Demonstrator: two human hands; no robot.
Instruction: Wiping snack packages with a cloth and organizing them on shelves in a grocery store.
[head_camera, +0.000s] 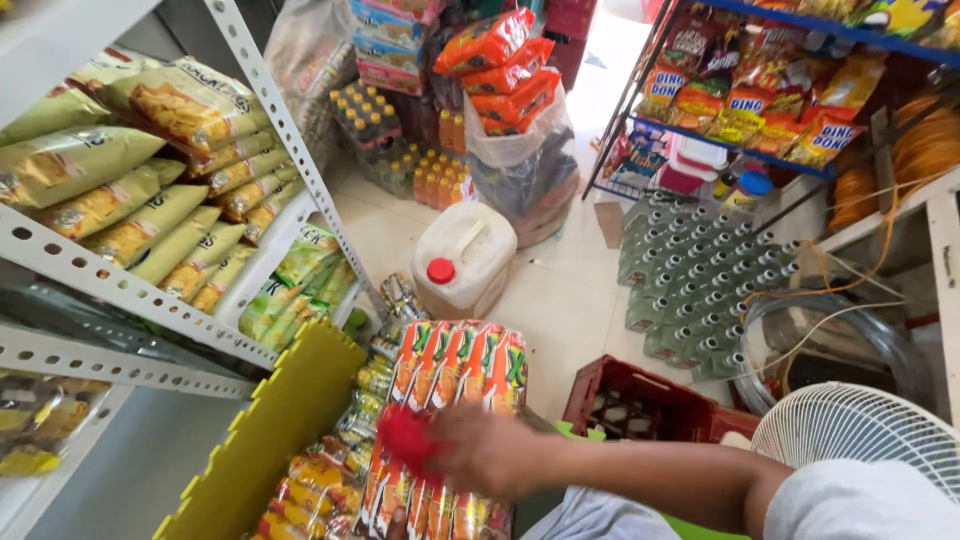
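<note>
My right hand (480, 450) reaches in from the lower right and is blurred by motion. Its fingers are closed on a red cloth (405, 440), which lies against a clear-wrapped bundle of orange and red snack packets (460, 365). The bundle stands tilted in front of me, between a yellow plastic crate (270, 430) and my arm. A small patch of what may be my left hand (395, 520) shows at the bottom edge under the bundle. Its grip is hidden.
A grey metal shelf (150, 290) at the left holds yellow-green snack bags. On the tiled floor stand a white jerrycan (470, 270) with a red cap, shrink-wrapped bottles (700, 290), a red crate (640, 405) and a white fan (860, 430). More snack racks stand behind.
</note>
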